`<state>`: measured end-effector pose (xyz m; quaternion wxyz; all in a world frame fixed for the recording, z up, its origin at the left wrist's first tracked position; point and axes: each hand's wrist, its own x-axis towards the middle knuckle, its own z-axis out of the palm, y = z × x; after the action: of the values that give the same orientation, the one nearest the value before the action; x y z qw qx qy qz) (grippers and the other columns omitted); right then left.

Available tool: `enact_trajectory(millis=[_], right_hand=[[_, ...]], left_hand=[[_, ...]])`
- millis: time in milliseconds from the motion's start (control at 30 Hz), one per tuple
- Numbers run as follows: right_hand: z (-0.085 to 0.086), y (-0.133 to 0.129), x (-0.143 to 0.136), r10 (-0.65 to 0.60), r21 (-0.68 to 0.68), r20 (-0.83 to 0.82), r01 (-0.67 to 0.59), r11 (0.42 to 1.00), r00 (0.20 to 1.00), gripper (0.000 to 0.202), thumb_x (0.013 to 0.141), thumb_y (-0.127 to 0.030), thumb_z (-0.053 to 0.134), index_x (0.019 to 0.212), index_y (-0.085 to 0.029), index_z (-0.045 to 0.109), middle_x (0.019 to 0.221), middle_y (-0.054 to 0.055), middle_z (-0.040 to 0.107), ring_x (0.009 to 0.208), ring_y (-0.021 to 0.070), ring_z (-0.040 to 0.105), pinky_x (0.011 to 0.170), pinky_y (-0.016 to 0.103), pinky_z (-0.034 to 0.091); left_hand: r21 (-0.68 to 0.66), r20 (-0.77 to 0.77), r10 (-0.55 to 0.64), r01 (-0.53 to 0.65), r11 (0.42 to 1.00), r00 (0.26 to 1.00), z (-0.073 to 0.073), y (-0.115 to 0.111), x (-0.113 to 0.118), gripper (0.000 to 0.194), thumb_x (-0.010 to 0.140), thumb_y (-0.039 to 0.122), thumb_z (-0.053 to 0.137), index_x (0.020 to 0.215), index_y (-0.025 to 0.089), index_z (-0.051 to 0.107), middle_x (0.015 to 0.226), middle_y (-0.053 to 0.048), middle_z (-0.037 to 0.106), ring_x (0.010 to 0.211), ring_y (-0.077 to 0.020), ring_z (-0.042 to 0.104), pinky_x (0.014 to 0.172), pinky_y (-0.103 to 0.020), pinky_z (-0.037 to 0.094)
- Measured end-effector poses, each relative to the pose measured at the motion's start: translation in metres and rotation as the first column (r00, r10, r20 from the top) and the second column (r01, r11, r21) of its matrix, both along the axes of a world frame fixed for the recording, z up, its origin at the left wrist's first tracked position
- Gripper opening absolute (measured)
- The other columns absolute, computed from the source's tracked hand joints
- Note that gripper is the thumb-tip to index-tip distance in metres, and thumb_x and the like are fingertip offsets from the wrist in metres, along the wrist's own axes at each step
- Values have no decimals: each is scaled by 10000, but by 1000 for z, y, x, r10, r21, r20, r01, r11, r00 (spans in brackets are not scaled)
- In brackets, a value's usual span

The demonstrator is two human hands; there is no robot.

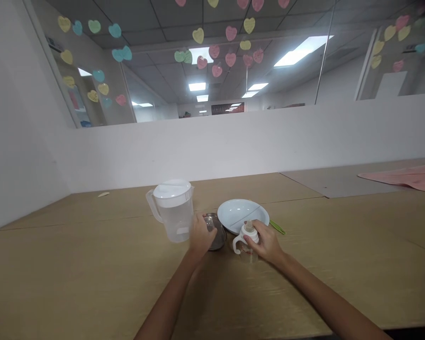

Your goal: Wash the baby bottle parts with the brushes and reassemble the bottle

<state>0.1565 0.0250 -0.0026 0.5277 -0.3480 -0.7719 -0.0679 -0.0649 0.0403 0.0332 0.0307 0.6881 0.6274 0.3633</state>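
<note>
My left hand is closed on the left rim of a dark, shiny metal bowl, which appears tilted; some of the fingers are hidden behind it. In my right hand is a clear baby bottle with a white collar, a white side handle and a translucent nipple. My thumb and fingers wrap around its collar, and the bottle is upright. Just behind both hands lies a wide white bowl. To the left of my left hand stands a translucent lidded pitcher, close to it.
A green handle sticks out at the right of the white bowl. A small pale flat piece lies at the far left of the brown tabletop. Pink cloth rests at the far right. A white wall bounds the back.
</note>
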Motion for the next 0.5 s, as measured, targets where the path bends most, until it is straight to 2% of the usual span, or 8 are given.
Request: enact_trajectory(millis=[67, 133, 200, 267, 367, 433, 500], right_hand=[[-3, 1, -1, -13, 4, -22, 13, 1000, 1000, 239, 830, -363, 534, 978, -176, 546, 843, 72, 638, 764, 199, 614, 668, 300, 496], [-6, 1, -2, -19, -20, -66, 18, 1000, 998, 371, 815, -364, 549, 1125, -169, 490, 874, 74, 646, 776, 203, 631, 671, 304, 513], [-9, 2, -3, -12, -55, -112, 6, 998, 994, 533, 805, -359, 558, 1268, -164, 378, 880, 65, 652, 765, 203, 643, 680, 312, 530], [-13, 3, -4, 4, -66, -144, -13, 998, 990, 608, 808, -353, 548, 1331, -168, 299, 881, 62, 657, 763, 207, 652, 688, 323, 542], [-20, 5, -5, 31, -35, -166, -37, 999, 986, 599, 828, -351, 508, 1351, -171, 277, 996, 109, 652, 858, 238, 659, 703, 339, 555], [-24, 8, -6, 28, -7, -177, -30, 1000, 984, 593, 831, -367, 501, 1350, -174, 288, 1077, 136, 630, 921, 259, 650, 724, 355, 560], [-28, 10, -7, -3, 26, -197, 8, 1000, 980, 608, 835, -389, 498, 1362, -175, 284, 1126, 149, 608, 965, 272, 637, 745, 371, 561]], left_hand=[[161, 127, -44, 23, 987, 991, 15, -8, 6, 305, 771, 241, 522, 1056, 166, 443, 1046, -90, 537, 1036, -240, 531, 905, -382, 431], [330, 218, -169, 90, 940, 961, 26, -18, 18, 335, 801, 251, 499, 1117, 172, 423, 1086, -99, 535, 1049, -230, 531, 911, -379, 434], [434, 222, -321, 202, 878, 921, 34, -28, 34, 392, 813, 255, 495, 1183, 174, 394, 1134, -112, 536, 1062, -225, 536, 920, -379, 437], [490, 142, -464, 346, 800, 874, 37, -35, 51, 416, 807, 239, 503, 1204, 182, 393, 1173, -115, 541, 1094, -225, 530, 948, -389, 430], [507, 27, -613, 518, 689, 790, 34, -37, 69, 423, 794, 201, 496, 1209, 182, 417, 1233, -122, 528, 1166, -237, 493, 992, -409, 413], [479, 15, -664, 578, 661, 747, 26, -35, 76, 445, 777, 177, 503, 1216, 188, 431, 1265, -120, 514, 1192, -240, 477, 1013, -412, 406], [426, 38, -695, 617, 661, 718, 16, -33, 79, 473, 761, 160, 514, 1228, 195, 446, 1289, -118, 500, 1209, -243, 468, 1026, -412, 403]])
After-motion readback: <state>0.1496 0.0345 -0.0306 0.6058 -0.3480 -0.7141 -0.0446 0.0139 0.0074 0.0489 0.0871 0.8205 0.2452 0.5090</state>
